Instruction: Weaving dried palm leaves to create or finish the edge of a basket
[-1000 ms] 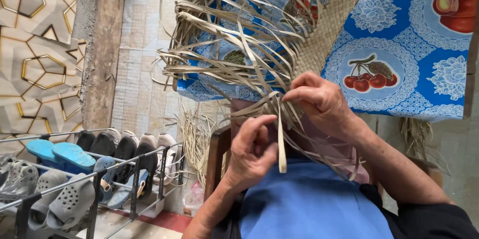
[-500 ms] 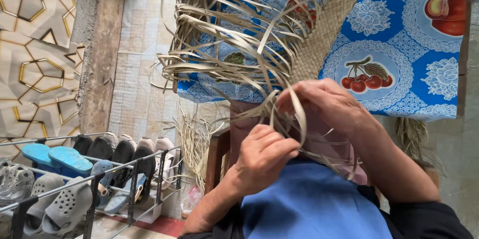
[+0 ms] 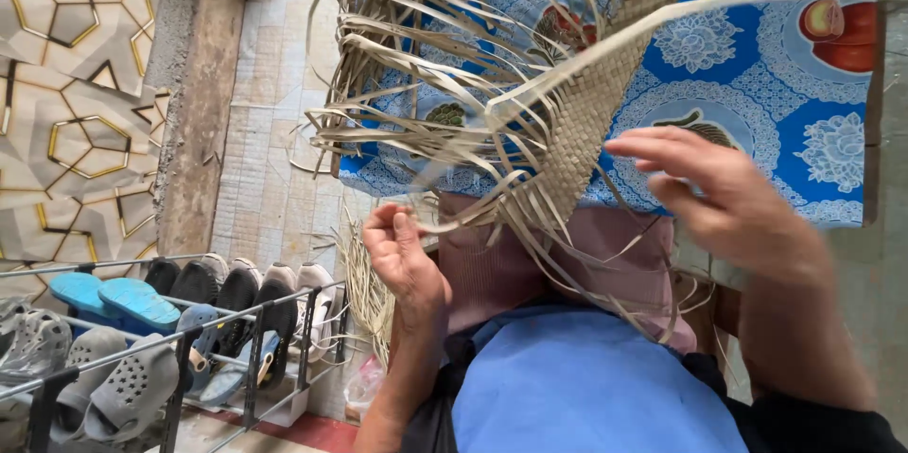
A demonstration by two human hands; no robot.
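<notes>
Pinch loose strip point(image 3: 445, 217) firmly in left hand point(image 3: 402, 259), keep right hand point(image 3: 728, 198) spread wide, holding nothing, beside woven mat point(image 3: 596, 103), maintain even tension.

The right hand point(image 3: 728, 198) has swung away from the left hand point(image 3: 402, 259), drawing one strip point(image 3: 681, 13) out long.
</notes>
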